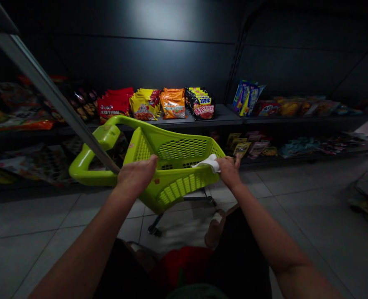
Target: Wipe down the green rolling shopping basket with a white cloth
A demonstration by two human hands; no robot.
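Desk: What is caught nearest the lens?

Photographer: A foot point(213, 230) on pale floor tiles point(311, 195), then a green cart point(152, 194), set broadside with its long axis left to right and its handle point(92, 176) at the left.

Desk: And the hands?

Photographer: Both are brought to the cart's near rim. The left hand point(137, 175) is laid over it by the handle, thumb up; its other fingers are hidden, so their grip cannot be told. A metal pole point(58, 100) is met by that hand at its lower end — whether it is held is not shown.

Desk: Where is the cloth point(213, 163)?

Photographer: At the rim's right-hand end, pinched in the right hand point(230, 171), by far the nearer of the two. It is stretched leftward from the fingers, roughly along the rim. One finger is lifted clear; the rest are pressed together on the fabric.

Desk: Beyond?

Photographer: A dark shelf point(225, 114), lined with red packs point(115, 104), yellow packs point(142, 106), orange packs point(173, 104) and black packs point(202, 109) — all backed by a dark panel point(140, 62).
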